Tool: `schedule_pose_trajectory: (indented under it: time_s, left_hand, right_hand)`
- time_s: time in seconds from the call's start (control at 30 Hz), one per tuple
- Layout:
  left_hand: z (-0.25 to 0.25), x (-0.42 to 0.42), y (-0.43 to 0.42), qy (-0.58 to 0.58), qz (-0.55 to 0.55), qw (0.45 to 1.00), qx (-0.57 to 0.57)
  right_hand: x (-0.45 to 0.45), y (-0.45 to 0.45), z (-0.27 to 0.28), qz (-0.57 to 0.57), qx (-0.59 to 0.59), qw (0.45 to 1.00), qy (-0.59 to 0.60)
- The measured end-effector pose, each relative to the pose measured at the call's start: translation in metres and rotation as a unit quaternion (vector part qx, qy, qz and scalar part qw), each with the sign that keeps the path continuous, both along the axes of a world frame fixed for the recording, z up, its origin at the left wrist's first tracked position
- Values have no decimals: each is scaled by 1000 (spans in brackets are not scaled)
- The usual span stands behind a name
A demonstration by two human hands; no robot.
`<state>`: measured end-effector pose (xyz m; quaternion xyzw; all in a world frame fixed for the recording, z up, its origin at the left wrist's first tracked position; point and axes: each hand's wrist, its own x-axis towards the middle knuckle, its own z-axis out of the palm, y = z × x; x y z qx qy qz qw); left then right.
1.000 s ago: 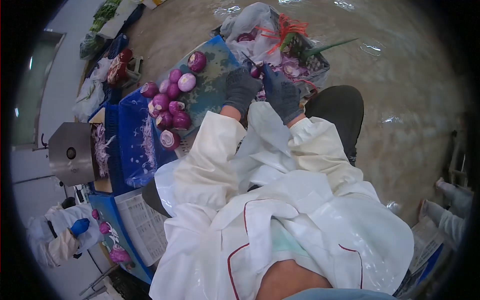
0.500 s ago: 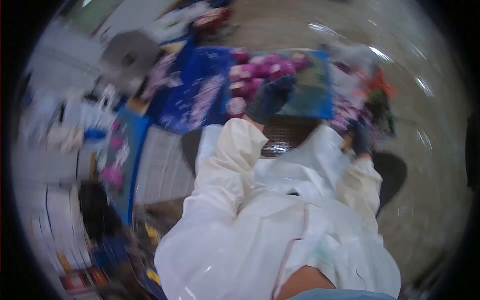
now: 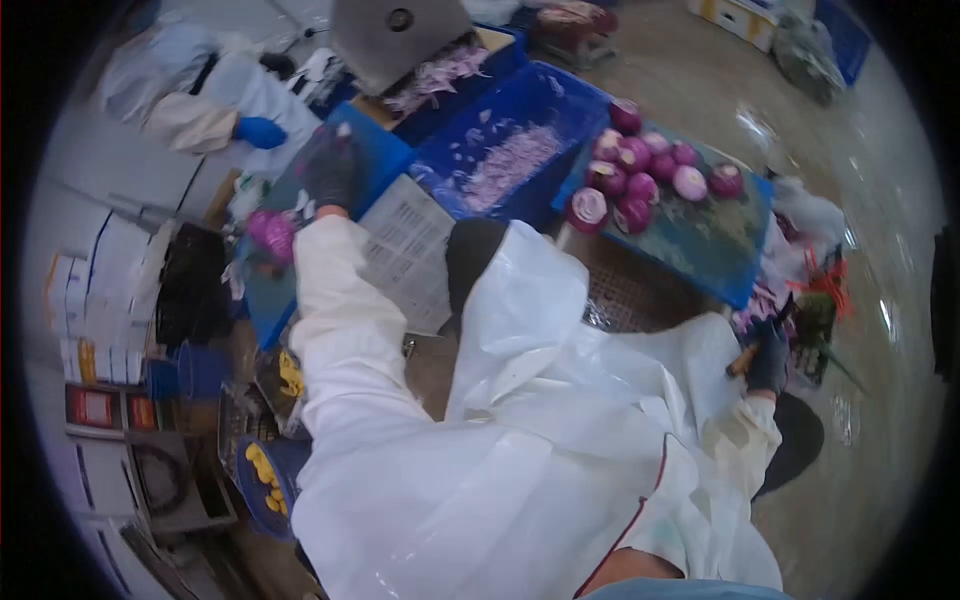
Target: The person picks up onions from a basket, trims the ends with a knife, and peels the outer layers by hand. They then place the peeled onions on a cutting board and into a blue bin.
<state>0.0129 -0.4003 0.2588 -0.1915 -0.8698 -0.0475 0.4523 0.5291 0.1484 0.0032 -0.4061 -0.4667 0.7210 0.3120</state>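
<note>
My left hand [image 3: 332, 172], in a dark glove, reaches over the blue board [image 3: 375, 150] on the left. Its fingers are blurred, and a bit of pink shows at their tips; I cannot tell whether they grip it. Close by on that side lies a purple-pink bundle [image 3: 271, 234], perhaps red onions. My right hand [image 3: 768, 358], also gloved, is low on the right, closed around a knife [image 3: 741, 361] whose wooden handle end sticks out; most of its blade is hidden. Several red onions [image 3: 640, 185], some partly peeled, sit on the blue-edged cutting board [image 3: 690, 240] ahead.
A blue bin [image 3: 440, 165] holds shredded onion, beside a grey machine [image 3: 400, 30] with more shreds. A co-worker's blue-gloved hand [image 3: 260, 132] is at upper left. Peelings and plastic bags [image 3: 800, 225] lie right of the board. A blue bucket [image 3: 270, 480] holds yellow pieces.
My view has turned left. My left hand has moved from the onions on the cutting board to the left board. The right hand stays low at the right with the knife.
</note>
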Motion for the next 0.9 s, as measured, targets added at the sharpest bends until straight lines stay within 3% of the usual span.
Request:
schedule_pose_trajectory:
  time_s: [0.07, 0.1, 0.13, 0.2, 0.23, 0.27, 0.33, 0.4, 0.43, 0.47, 0.5, 0.53, 0.57, 0.63, 0.8, 0.83, 0.9]
  left_hand:
    - [5, -10, -10, -257, 216, 939, -65]
    - [2, -10, -8, -188, 245, 945, -109]
    - [-2, -5, 0, -116, 271, 944, -149]
    - [13, 46, 61, 91, 167, 965, -179]
    - [3, 37, 80, 116, 4, 981, -158]
    - [-4, 48, 112, 59, -99, 984, -135]
    - [-32, 85, 182, -63, -270, 957, -87]
    - [-111, 76, 227, -177, -376, 908, -59]
    - [-133, 80, 250, -356, -360, 861, -53]
    - [-152, 89, 271, -521, -331, 785, -47]
    - [-174, 94, 285, -538, -272, 788, -127]
    - [-195, 97, 295, -549, -209, 783, -205]
    - [-212, 102, 300, -530, -202, 808, -158]
    - [-235, 117, 298, -490, -184, 850, -65]
    - [-189, 163, 297, -466, -100, 878, -45]
    - [-170, 181, 309, -448, -198, 872, -7]
    - [-157, 211, 341, -434, -337, 835, 31]
  right_hand:
    - [4, 7, -11, 6, 15, 999, -35]
    - [3, 8, -12, 7, 37, 998, -49]
    - [11, 18, -24, 28, 121, 975, -185]
    - [13, 23, -41, 26, 219, 945, -242]
    - [6, 10, -14, 23, 248, 927, -280]
    - [-2, -6, 17, 19, 276, 906, -319]
    - [-15, -10, 9, -71, 226, 969, -74]
    - [-19, -14, 18, -32, 240, 961, -133]
    - [-19, -17, 24, -14, 246, 956, -161]
    - [-15, -23, 32, 14, 388, 857, -339]
    - [-15, -23, 23, 15, 275, 932, -236]
    - [-18, -22, 7, 16, 157, 980, -124]
    - [-13, -9, -19, 19, 235, 950, -205]
    - [-11, -18, 14, 27, 260, 932, -252]
    - [-8, -8, 2, -10, 358, 890, -284]
    - [-14, -13, 5, -32, 382, 876, -292]
    - [-23, -10, 0, 34, 289, 909, -297]
